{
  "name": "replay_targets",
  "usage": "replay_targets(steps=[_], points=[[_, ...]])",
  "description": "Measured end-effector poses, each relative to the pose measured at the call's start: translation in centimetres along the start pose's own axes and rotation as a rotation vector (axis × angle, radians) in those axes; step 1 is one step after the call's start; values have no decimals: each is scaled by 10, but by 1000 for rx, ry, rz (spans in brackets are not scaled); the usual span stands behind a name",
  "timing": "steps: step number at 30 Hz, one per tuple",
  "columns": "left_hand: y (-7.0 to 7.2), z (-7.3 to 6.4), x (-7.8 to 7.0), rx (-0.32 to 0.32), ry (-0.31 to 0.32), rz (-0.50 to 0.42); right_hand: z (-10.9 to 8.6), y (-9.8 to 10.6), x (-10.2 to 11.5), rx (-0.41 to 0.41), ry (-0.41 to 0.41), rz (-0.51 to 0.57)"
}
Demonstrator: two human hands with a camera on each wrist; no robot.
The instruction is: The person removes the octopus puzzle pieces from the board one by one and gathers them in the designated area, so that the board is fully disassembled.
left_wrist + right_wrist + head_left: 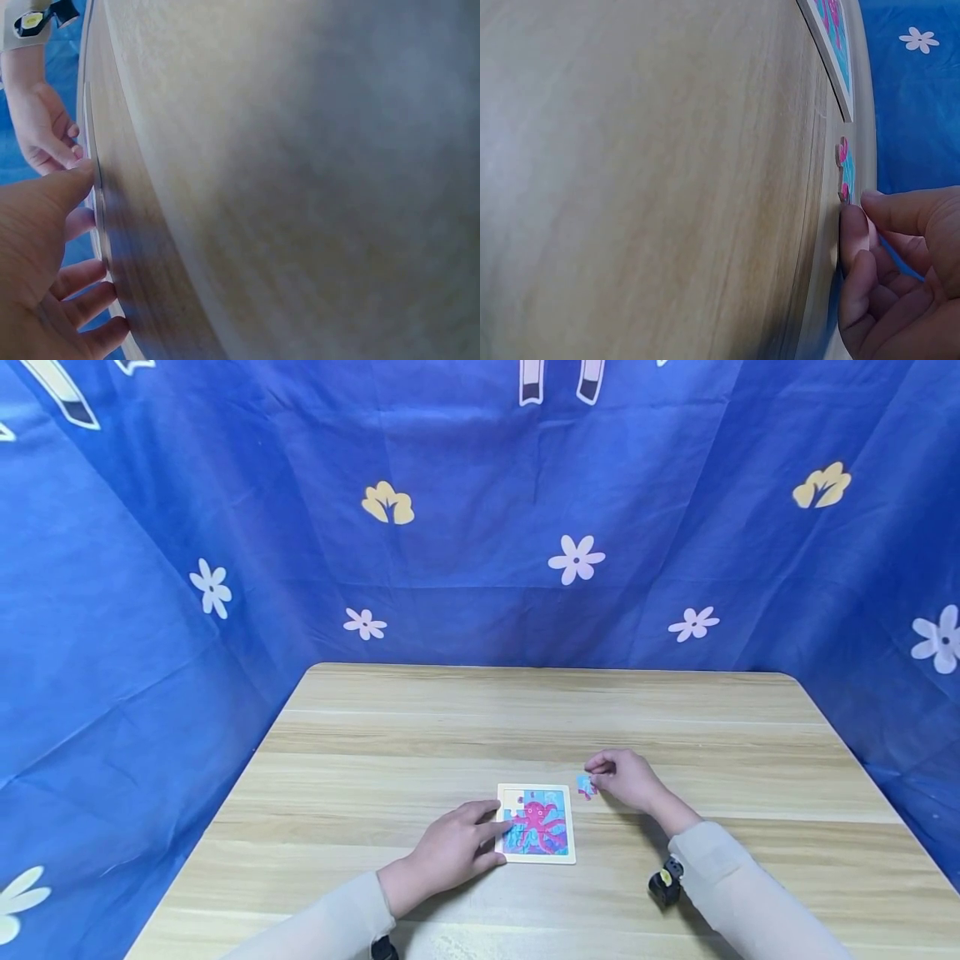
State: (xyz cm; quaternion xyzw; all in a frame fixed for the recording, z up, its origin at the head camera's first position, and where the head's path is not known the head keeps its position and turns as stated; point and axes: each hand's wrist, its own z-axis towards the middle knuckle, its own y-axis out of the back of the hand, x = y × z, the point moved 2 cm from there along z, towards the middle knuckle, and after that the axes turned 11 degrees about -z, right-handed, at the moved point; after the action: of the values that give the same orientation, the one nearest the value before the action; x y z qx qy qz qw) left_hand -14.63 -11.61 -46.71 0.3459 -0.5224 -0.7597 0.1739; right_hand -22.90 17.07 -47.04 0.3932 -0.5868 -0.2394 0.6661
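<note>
A square puzzle board with a pale frame shows a pink octopus on blue; its upper left spot is bare. My left hand rests at the board's left side, one fingertip over the picture and the thumb near the lower left corner. In the left wrist view the fingers of the left hand line the board's thin edge. Just right of the board, my right hand pinches a loose blue and pink puzzle piece at its right side. The right wrist view has this piece at the fingertips, low over the table.
The wood-grain table has rounded far corners. A blue curtain with flower prints hangs behind it and on both sides. Black wrist cameras show on the right wrist and left wrist.
</note>
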Motion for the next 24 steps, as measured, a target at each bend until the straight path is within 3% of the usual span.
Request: replay_targets(steps=[12,18,24], points=[[0,2,2,-12,0,-15,1,-1,14,-33,4,30],[1,2,3,-7,15,-31,2,-9,27,10,20,134],[3,2,4,-5,18,-48,4,-18,40,54,19,167]])
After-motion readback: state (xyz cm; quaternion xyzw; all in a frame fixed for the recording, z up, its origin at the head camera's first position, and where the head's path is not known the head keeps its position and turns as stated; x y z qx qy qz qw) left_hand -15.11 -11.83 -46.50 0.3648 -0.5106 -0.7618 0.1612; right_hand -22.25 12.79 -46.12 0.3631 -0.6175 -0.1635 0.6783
